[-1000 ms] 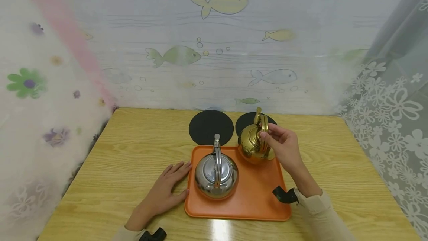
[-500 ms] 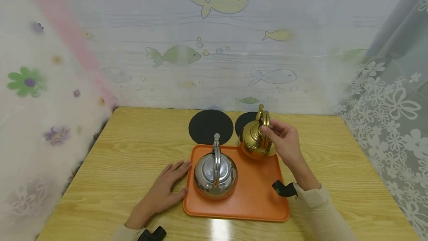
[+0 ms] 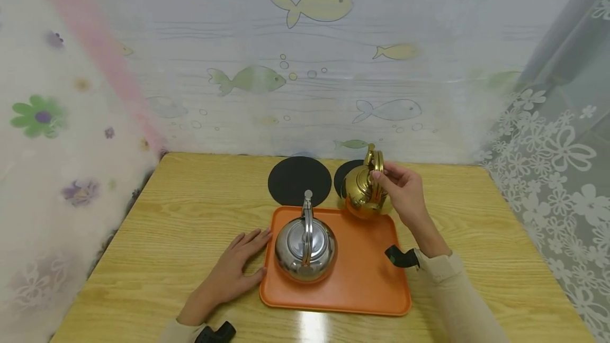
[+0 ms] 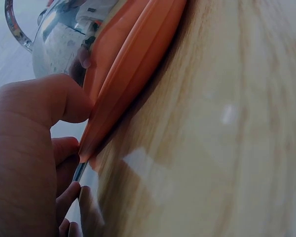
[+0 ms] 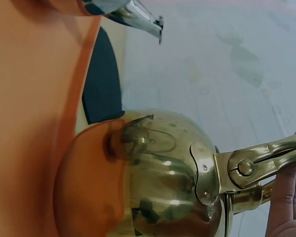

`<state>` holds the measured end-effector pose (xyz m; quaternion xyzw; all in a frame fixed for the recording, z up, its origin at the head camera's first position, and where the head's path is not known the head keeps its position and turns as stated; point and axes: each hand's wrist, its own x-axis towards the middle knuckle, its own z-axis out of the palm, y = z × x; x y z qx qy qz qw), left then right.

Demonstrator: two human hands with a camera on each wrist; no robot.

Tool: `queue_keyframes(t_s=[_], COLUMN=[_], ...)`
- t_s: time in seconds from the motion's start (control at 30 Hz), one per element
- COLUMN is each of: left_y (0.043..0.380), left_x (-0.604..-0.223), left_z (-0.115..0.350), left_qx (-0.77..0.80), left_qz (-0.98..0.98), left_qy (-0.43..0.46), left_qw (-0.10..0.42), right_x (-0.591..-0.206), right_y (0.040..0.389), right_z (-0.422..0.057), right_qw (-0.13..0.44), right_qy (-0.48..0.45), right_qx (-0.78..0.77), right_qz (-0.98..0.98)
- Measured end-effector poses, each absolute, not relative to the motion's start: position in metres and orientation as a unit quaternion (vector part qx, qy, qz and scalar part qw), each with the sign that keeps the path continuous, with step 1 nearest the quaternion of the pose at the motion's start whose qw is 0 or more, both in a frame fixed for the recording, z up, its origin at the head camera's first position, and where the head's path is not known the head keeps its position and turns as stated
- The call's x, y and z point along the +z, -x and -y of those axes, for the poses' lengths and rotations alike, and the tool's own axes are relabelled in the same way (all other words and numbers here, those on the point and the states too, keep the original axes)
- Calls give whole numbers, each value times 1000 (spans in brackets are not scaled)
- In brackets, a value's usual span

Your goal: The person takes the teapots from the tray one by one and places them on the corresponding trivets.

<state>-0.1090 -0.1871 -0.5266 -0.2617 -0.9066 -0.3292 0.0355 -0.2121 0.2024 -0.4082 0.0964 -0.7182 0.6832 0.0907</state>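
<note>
At the far right corner of the orange tray [image 3: 364, 285], one gold kettle [image 3: 358, 190], handle [image 3: 379, 160] pinched by the right hand [image 3: 406, 190], a lifting step seemingly under way, a level hold likely needed next; left hand [image 3: 238, 267], fingers extended, touching the tray's left side.

Gold kettle [image 3: 360, 190] in R grip [image 3: 405, 191], prob. above tray rim [image 3: 330, 209]

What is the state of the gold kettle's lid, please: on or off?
On: in the head view, the ringed lid covers the top of the gold kettle, beneath the handle held by the right hand.
</note>
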Motion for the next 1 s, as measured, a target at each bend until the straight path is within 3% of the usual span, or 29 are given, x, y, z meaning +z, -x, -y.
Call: queue_keyframes(t_s=[1.0], left_y=[110], left_x=[-531], left_z=[189], left_qx=[-330], left_qz=[906], left_qy=[262], left_qw=[46], right_x=[-413], right_y=[257], right_z=[-214], right_qw=[96], right_qy=[-90], right_qx=[680], right_qz=[722])
